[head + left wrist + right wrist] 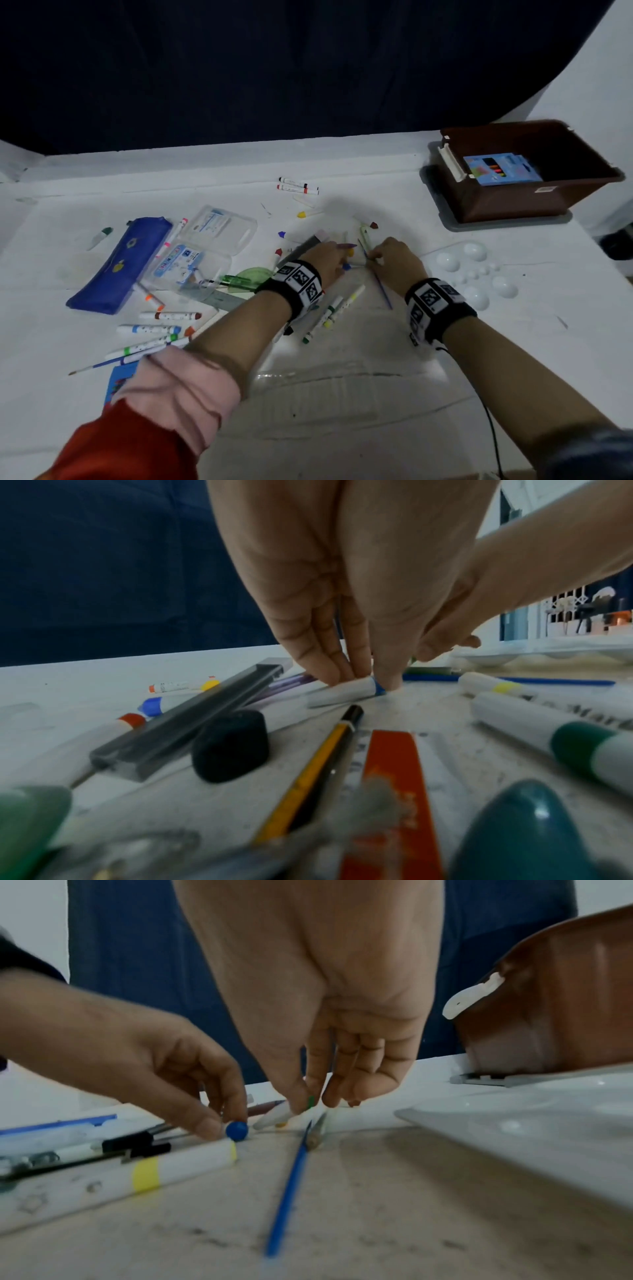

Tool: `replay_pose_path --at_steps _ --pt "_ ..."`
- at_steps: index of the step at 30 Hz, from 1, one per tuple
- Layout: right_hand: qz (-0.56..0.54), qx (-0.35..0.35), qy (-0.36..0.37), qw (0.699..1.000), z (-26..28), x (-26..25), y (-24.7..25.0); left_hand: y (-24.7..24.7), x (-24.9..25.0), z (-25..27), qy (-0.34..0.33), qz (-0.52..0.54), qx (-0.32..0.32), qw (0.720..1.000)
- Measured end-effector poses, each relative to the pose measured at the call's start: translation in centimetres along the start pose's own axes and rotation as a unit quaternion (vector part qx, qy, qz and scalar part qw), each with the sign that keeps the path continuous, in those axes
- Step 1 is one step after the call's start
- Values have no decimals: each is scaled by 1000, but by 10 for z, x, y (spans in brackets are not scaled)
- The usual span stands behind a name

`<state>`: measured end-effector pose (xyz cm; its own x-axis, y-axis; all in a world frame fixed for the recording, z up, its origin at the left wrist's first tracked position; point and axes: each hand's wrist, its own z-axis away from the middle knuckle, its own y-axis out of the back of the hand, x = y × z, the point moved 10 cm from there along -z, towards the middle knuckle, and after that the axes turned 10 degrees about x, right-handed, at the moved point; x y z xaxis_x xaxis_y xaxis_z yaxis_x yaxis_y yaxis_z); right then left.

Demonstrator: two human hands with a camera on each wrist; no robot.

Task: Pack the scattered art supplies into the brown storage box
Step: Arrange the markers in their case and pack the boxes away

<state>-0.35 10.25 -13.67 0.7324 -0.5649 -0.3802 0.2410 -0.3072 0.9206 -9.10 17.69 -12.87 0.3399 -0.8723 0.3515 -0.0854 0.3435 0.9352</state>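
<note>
My left hand [337, 262] reaches down at mid-table and pinches a white marker with a blue cap [346, 693] between thumb and fingers; the marker still lies on the table. The blue cap [236, 1130] also shows in the right wrist view. Just to its right, my right hand [373, 257] has thumb and forefinger closed on a thin white marker with a green band [310, 1103], over the far end of a blue paintbrush [291, 1183]. The brown storage box [527, 202] stands open at the far right with a blue crayon pack [503, 169] inside.
A white paint palette [476, 270] lies right of my hands. Markers, a grey case [192, 723], a black eraser [229, 748], a pencil and rulers crowd the middle. A blue pencil pouch [120, 263] and a clear plastic case [205, 253] sit to the left.
</note>
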Motion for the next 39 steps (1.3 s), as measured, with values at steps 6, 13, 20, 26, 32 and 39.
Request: replay_pose_path --at_steps 6,13,20,26,32,39 --pt "-187 64 -70 978 23 18 31 -4 -2 3 -3 -15 -23 1000" --pt "-370 -60 -48 926 84 -34 37 55 -16 95 23 167 19 986" --pt "-303 -282 23 910 156 -120 -37 16 -58 218 106 187 -68 974" --pt "-250 -270 29 929 168 -154 -68 -7 -68 239 111 128 -23 985" --pt "-220 -231 42 947 169 -162 -72 -9 -62 236 126 97 3 987" --pt "-178 -226 123 950 187 -168 -69 -4 -50 255 8 134 32 990"
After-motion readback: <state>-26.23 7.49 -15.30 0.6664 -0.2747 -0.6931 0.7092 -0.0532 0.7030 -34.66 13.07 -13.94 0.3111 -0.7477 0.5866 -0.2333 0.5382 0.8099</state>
